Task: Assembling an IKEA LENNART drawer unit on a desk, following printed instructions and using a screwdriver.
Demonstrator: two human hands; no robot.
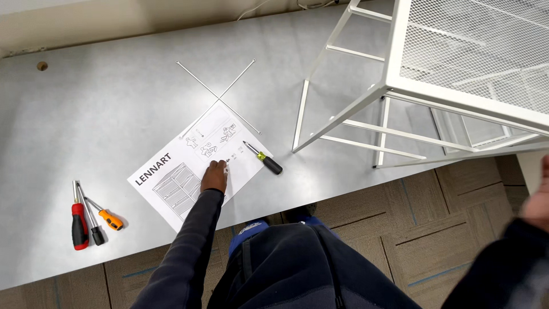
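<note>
Left hand (214,176) reaches forward, arm straight, fingers flat and together on white paper instruction sheet (197,163) lying on grey table (103,114), black-handled screwdriver (263,158) just beside. Right hand (537,200) blurred at frame edge, grip unclear.

So the instruction sheet (194,166) is a white printed page with line drawings, lying flat and skewed at an angle near the front edge of the grey worktop (86,120). A screwdriver (263,158) with a black handle and yellowish collar rests on its right corner.
</note>
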